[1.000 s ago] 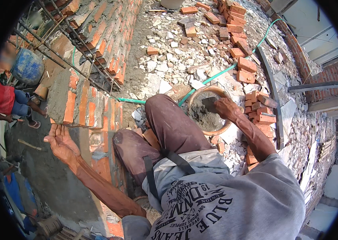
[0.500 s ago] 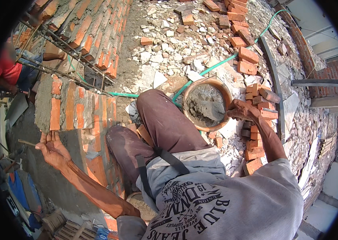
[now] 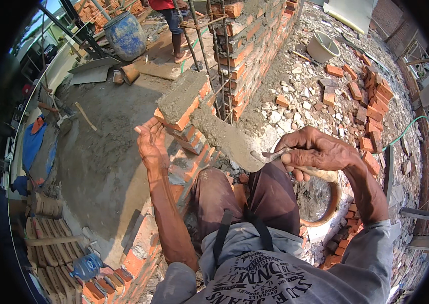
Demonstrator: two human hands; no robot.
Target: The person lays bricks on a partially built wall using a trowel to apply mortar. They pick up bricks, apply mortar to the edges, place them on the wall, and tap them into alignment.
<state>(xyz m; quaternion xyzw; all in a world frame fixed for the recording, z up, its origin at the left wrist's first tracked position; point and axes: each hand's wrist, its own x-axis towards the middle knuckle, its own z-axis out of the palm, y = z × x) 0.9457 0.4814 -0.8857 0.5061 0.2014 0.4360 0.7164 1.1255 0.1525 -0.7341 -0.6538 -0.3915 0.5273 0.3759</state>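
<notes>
My right hand is closed around the handle of a trowel. Its long blade is smeared with grey mortar and lies against the right side of a low brick wall. Wet mortar is spread over the wall's top course. My left hand is by the wall's left side, fingers stretched out and tips at the edge of the top brick, with nothing held in it. Partly hidden behind my right forearm, a round brown-rimmed bowl contains mortar.
Thin steel bars rise beside a taller brick wall. A person stands beyond. Loose bricks and rubble cover the right; a pale bucket stands there. A blue drum is far left, and a water bottle lies lower left.
My right hand has brought the trowel from the bowl leftward to the low wall. The view has swung toward the wall, while my left hand stays beside it.
</notes>
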